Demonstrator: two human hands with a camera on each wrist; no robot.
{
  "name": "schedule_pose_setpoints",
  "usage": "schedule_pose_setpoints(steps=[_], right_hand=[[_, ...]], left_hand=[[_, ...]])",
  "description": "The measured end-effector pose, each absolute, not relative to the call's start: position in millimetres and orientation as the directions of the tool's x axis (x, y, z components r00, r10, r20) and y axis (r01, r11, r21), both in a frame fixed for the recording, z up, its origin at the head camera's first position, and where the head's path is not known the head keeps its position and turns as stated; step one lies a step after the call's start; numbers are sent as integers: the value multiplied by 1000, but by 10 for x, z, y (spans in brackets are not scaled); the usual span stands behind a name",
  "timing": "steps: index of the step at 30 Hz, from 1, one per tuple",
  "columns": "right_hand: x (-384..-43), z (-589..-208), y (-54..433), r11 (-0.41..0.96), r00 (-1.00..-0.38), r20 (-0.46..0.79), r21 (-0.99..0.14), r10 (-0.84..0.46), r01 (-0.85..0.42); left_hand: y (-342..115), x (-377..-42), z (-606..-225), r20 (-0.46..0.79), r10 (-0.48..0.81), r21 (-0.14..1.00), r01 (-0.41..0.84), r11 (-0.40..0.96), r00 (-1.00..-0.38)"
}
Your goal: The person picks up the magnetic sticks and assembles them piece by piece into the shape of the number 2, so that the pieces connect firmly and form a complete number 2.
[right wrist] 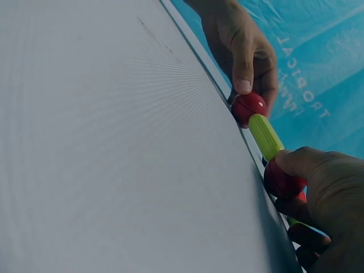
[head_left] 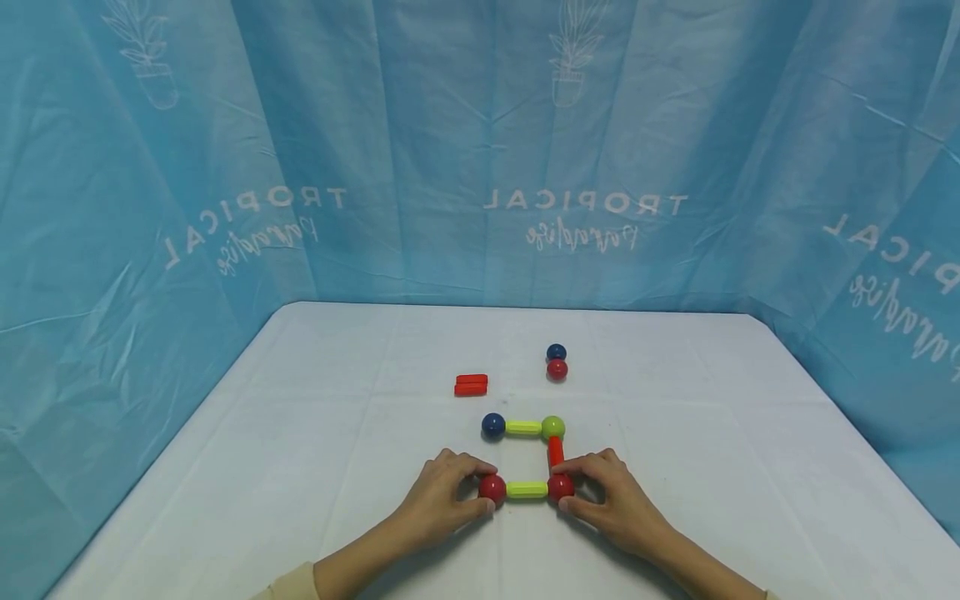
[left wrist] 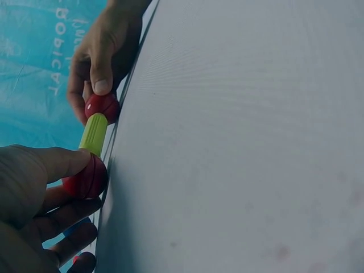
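My left hand (head_left: 444, 498) pinches a red ball (head_left: 492, 489) between thumb and fingers. With my right hand (head_left: 611, 500) I grip another red ball (head_left: 560, 487). A yellow-green rod (head_left: 527, 490) joins these two balls, also visible in both wrist views. From the right-hand ball a red rod (head_left: 555, 451) runs back to a green ball (head_left: 553, 427). A second yellow-green rod (head_left: 523, 427) links the green ball to a dark blue ball (head_left: 493, 426). Together they form a square frame lying on the table, its left side without a rod.
Two loose red rods (head_left: 471, 385) lie side by side behind the frame. Farther back, a blue ball (head_left: 557, 353) and a red ball (head_left: 557, 370) sit close together. A white cloth covers the table (head_left: 337, 417), and a blue printed curtain (head_left: 450, 150) hangs around it.
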State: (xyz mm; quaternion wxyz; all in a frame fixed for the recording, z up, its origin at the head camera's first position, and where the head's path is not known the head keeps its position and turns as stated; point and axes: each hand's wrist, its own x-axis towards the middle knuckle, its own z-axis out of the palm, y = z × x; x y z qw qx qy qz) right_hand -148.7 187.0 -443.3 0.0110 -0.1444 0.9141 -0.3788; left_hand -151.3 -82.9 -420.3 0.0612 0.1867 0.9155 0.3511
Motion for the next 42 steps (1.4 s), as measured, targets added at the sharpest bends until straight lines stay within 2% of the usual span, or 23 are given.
schedule_pose_setpoints(steps=[10,21,29,42], right_hand=[[-1496,-4434,1879,664,-956,101,-698,-277,-266],[-1497,-4448,1883,658,-954,114,-700,-279,-276],[-1501,-4456,1875,657,-954,118,-701,-277,-277],[-1499,-4447,1868,666,-956,116,-694,-270,-272]], left_hand=[[-857,-1654,-4151,56,349,703,285,651,-935],[-899,-2371,-4079,212,140,611,243,754,-967],[-825,-2712,-4108,197,159,508,239,828,-967],[-790,-2819,-4153,162,146,432,203,878,-976]])
